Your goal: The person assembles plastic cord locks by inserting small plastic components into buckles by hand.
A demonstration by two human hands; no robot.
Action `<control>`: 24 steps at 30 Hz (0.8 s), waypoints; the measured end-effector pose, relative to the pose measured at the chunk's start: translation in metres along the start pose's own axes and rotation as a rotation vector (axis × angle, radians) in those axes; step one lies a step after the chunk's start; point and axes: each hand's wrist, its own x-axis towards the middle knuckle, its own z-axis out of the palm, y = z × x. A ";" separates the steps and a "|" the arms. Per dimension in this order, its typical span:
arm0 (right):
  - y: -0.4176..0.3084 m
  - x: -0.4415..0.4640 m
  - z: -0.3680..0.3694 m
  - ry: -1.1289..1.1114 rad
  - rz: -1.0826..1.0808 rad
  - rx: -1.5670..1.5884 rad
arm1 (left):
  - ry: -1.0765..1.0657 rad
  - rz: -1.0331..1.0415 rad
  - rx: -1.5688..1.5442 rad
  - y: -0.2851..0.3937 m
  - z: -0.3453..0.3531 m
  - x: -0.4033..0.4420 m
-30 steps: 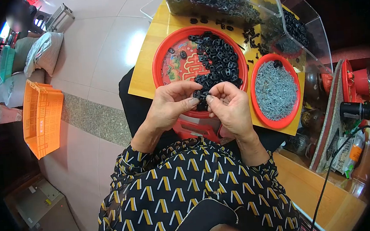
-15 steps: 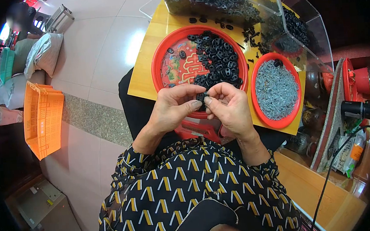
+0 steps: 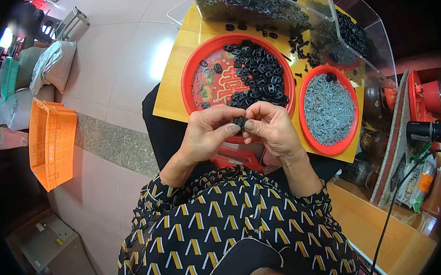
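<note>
Both hands meet just over the near rim of a round red tray (image 3: 188,88). Between thumb and forefinger, my left hand (image 3: 205,134) pinches a small black plastic cord lock (image 3: 239,121). The fingertips of my right hand (image 3: 277,131) close on that piece's right side; whether they also hold a smaller part is hidden. Black two-holed cord lock pieces (image 3: 264,70) are heaped on the tray's right half, with a few scattered on its printed left half. To the right, an oval red tray (image 3: 303,108) is full of small silver springs (image 3: 330,110).
Clear plastic bins (image 3: 268,11) of black parts stand at the back of the yellow board (image 3: 169,100), with loose black plungers (image 3: 298,45) before them. An orange crate (image 3: 52,144) and sacks (image 3: 54,65) rest on the floor at left. A black cable (image 3: 389,212) hangs at right.
Both hands stay together at the tray's near rim. The fingertips have shifted slightly, and the cord lock is turned a little between them. The trays sit slightly lower in view.
</note>
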 end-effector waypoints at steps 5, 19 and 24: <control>0.002 0.000 0.000 -0.028 0.016 0.046 | 0.034 0.000 0.082 0.004 0.005 0.000; 0.009 0.009 -0.008 -0.070 0.021 0.049 | 0.032 0.107 0.221 -0.005 0.004 0.003; 0.002 0.004 -0.010 -0.086 0.096 0.177 | 0.086 0.020 -0.023 -0.008 0.002 0.000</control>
